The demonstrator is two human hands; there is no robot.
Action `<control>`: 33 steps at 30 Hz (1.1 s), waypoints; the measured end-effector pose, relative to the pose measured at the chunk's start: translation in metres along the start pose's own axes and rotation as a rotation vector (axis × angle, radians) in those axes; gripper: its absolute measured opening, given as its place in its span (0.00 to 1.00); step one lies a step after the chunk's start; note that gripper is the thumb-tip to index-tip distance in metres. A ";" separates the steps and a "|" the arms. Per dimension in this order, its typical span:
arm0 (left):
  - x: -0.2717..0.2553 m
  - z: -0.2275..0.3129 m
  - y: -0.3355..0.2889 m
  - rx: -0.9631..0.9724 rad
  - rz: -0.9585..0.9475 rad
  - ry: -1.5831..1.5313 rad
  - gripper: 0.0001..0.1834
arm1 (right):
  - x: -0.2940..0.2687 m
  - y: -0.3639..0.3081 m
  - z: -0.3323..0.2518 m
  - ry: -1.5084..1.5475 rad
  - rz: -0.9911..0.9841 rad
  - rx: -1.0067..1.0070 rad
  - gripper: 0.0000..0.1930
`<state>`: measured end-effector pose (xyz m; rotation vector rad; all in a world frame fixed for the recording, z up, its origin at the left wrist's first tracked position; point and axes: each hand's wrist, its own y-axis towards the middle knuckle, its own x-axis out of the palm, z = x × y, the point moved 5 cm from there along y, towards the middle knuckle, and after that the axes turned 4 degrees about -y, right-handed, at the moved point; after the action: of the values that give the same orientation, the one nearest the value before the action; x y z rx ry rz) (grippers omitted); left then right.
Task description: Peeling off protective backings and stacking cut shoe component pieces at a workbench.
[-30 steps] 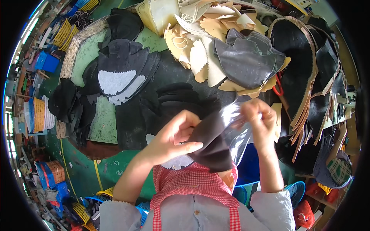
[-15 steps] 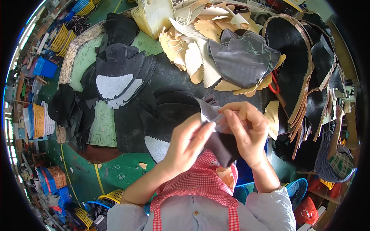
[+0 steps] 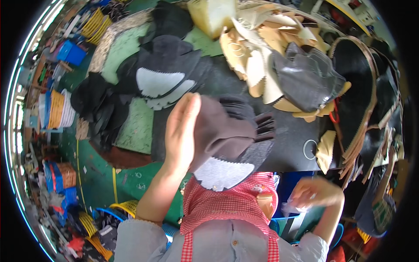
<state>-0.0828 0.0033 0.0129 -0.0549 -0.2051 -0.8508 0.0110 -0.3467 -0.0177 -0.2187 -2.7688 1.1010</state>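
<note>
My left hand [image 3: 181,137] stands upright at the left edge of a dark brown-black cut leather piece [image 3: 220,124], gripping that edge; the thumb and fingers partly hide each other. Beneath it on the table lies a stack of black cut pieces [image 3: 238,107], the lowest with a pale grey zigzag-edged patch [image 3: 224,172]. To the right, low beside the apron, my right hand [image 3: 316,194] is bent and blurred by motion. A crumpled translucent film [image 3: 291,207] hangs at its fingertips.
More black pieces with pale patches [image 3: 159,81] lie on the table to the left. Beige scraps [image 3: 257,56] and shiny black pieces [image 3: 305,78] are heaped at the far right. A white ring [image 3: 310,149] lies near the right edge. A blue bin [image 3: 290,187] stands below the table edge.
My right hand has left the dark piece and swung down to the right with the translucent film. My left hand has turned upright with the piece, and the whole view has shifted.
</note>
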 end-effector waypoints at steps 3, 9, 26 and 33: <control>0.013 0.031 -0.011 0.222 -0.014 0.117 0.12 | 0.032 0.011 -0.022 -0.360 -0.026 -0.232 0.31; 0.061 0.036 -0.075 0.653 -0.835 0.455 0.19 | 0.066 0.097 -0.059 1.406 -0.339 -0.114 0.49; -0.026 -0.008 -0.063 -0.304 -0.400 -0.595 0.08 | 0.070 0.061 -0.065 0.582 0.366 -0.476 0.13; -0.028 -0.026 -0.097 -0.718 -0.585 -0.270 0.21 | 0.091 0.057 -0.093 0.303 0.287 -0.660 0.07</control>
<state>-0.1691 -0.0433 -0.0210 -0.8171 -0.1596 -1.4698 -0.0552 -0.2262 0.0181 -0.8003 -2.7592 0.1234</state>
